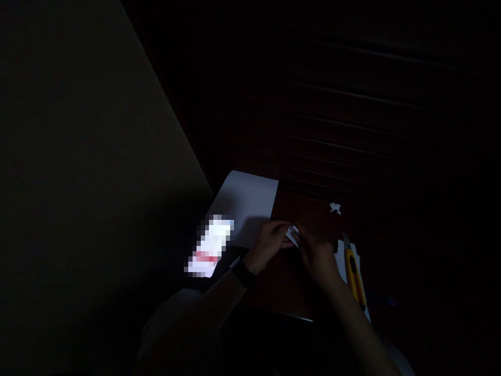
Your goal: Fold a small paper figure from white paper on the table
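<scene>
Both hands meet over a dark reddish-brown table [282,292], around a small folded piece of white paper [291,237]. My left hand [270,237], with a dark band on the wrist, pinches the paper from the left. From the other side, the fingers of my right hand [318,256] grip its right edge. Dim light hides most of the fingertips. Close to my right forearm lies a yellow utility knife [354,279] with its blade out, resting on a white sheet [341,261].
A large white sheet of paper [252,201] lies behind my left hand. Left of it glows a lit phone screen [213,240], blurred out. Small white paper scraps [335,208] sit at the back right. A pale wall [97,130] rises on the left; dark slatted wood is behind.
</scene>
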`<control>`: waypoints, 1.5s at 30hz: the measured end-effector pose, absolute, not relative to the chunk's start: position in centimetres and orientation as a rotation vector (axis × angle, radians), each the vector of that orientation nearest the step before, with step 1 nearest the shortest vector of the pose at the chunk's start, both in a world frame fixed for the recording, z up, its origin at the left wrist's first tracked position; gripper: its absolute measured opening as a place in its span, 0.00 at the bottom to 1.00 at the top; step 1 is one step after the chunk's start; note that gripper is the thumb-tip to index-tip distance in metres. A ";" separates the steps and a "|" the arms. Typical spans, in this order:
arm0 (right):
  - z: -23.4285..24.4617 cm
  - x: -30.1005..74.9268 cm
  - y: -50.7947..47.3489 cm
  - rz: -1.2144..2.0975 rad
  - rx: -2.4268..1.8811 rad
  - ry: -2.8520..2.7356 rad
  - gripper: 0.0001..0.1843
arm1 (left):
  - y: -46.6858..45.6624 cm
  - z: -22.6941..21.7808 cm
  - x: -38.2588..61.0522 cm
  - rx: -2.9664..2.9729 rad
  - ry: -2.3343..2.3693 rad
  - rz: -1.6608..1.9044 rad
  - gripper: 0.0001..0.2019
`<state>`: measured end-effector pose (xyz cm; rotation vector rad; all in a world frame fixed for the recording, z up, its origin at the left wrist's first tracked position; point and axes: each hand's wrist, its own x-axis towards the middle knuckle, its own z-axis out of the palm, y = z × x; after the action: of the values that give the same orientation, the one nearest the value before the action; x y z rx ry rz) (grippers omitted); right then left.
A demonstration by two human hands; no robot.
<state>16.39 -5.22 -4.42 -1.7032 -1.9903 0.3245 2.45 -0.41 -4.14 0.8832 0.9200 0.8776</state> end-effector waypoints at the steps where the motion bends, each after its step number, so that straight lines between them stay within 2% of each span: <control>1: -4.3 16.5 -5.2 0.345 -1.689 -1.963 0.21 | -0.4 -3.9 2.3 0.850 0.893 0.874 0.10; 9: -4.0 17.3 -5.2 0.465 -1.628 -1.863 0.17 | 0.0 -3.3 1.0 0.836 0.866 0.739 0.06; 21: -3.4 17.0 -5.2 0.659 -1.547 -1.870 0.20 | -0.1 -3.4 0.9 0.707 0.761 0.792 0.08; 38: -2.7 17.2 -5.1 1.414 -1.228 -1.064 0.14 | -0.3 -3.2 0.9 0.902 0.672 0.832 0.15; 45: -3.2 18.1 -5.0 1.499 -1.136 -0.862 0.12 | -0.3 -2.8 1.1 1.117 0.728 0.853 0.15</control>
<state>18.08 -5.00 -3.19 -1.1358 -0.8620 1.4985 1.05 -0.26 -2.81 1.1169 0.7283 0.8528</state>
